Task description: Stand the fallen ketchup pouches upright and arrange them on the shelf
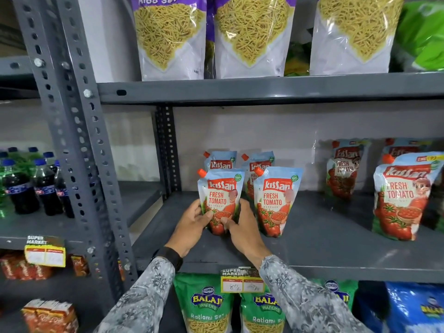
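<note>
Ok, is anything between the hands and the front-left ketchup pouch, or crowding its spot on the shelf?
Nothing visible stands between them: the left hand and right hand already have a grip on the front-left pouch, which stands upright on the shelf. A second pouch stands close on its right and two more behind it, so its spot is tight.

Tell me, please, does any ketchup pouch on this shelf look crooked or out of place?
The large pouch at the right leans and stands further forward than its neighbours, out of line. The front-left pouch, held by the left hand and right hand, stands upright beside the others. No spill or damage shows.
</note>
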The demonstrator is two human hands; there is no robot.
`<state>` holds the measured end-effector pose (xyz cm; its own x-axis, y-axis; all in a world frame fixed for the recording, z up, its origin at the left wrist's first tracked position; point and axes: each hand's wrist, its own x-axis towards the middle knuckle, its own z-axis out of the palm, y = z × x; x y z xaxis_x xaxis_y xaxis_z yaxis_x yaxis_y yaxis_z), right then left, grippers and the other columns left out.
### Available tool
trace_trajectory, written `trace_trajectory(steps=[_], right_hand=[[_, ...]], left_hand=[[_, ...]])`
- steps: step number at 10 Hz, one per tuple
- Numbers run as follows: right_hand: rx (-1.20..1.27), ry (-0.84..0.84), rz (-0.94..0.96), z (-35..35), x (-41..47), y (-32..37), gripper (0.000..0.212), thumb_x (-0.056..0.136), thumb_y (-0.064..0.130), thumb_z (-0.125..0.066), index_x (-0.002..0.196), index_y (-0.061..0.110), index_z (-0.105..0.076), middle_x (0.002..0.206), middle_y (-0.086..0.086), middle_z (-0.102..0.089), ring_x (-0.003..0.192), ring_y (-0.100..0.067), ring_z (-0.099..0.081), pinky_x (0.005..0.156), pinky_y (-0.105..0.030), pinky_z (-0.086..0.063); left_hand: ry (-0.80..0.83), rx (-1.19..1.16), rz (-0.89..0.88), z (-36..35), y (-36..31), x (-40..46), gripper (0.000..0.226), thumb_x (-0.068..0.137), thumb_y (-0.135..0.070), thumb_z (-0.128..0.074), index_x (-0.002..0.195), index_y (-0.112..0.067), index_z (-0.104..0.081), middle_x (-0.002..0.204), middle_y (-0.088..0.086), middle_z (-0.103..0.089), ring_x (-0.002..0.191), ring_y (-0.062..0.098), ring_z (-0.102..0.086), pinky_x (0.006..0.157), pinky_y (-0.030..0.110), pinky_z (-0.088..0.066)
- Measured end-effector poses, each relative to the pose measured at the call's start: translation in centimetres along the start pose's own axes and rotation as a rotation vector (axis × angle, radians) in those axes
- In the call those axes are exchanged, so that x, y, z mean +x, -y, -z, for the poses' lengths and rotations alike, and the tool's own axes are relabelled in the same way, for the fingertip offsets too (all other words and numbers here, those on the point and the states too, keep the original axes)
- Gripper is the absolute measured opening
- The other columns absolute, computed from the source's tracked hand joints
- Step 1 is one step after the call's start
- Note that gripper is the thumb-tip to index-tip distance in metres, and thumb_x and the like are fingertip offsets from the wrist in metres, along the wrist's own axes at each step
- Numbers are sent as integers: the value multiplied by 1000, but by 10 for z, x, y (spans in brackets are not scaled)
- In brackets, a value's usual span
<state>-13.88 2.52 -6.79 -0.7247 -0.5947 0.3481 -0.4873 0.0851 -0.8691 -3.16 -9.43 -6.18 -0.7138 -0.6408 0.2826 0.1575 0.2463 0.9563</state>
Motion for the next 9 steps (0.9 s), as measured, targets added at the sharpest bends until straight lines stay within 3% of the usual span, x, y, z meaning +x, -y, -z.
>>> trace_trajectory(steps=[3, 5, 6, 7, 8, 9], right_hand=[[38, 24, -12, 2, -1, 1, 58, 91, 13, -73, 140, 24, -45, 134, 3, -59, 126, -14, -54, 114, -41, -46], [39, 32, -8, 5, -5, 1, 63, 82, 21, -80, 136, 30, -50, 131, 9, -65, 123, -7, -60, 110, -37, -50], [-9, 91, 1, 13, -20, 3, 77, 77, 30, -83, 144, 34, -45, 137, 8, -62, 131, -9, -56, 115, -40, -47], [-49, 184, -27, 36, -53, 13, 100, 86, 30, -80, 165, 23, -19, 157, 1, -44, 146, -16, -42, 122, -39, -36], [-41, 245, 47, 81, -79, 16, 99, 90, 34, -77, 166, 26, -15, 166, 1, -36, 149, -12, -39, 123, -38, -36], [-233, 31, 261, 142, -80, 30, 85, 94, 40, -72, 163, 22, -26, 160, 0, -44, 144, -12, -41, 119, -26, -32]], left_hand=[[-25, 23, 25, -1, -3, -3, 39, 100, -2, -59, 138, -12, -55, 118, -4, -73, 97, -8, -72, 80, 14, -59], [-63, -29, 81, 0, -9, -4, 27, 100, -16, -62, 127, -19, -63, 117, 0, -77, 110, 13, -73, 98, 34, -57], [-175, 42, 108, 3, -11, -8, 45, 98, -34, -65, 140, -20, -57, 119, 1, -75, 116, 17, -70, 103, 40, -55], [-315, 225, 71, 0, -18, -30, 48, 99, -35, -62, 145, -23, -54, 124, 0, -72, 117, 16, -68, 101, 32, -50], [-466, 352, -150, -16, -41, -61, 46, 100, -29, -61, 145, -23, -53, 133, 2, -69, 122, 17, -66, 105, 35, -50], [-504, 656, -481, -39, -87, -79, 43, 100, -30, -60, 142, -24, -57, 139, -3, -66, 126, 13, -62, 107, 38, -51]])
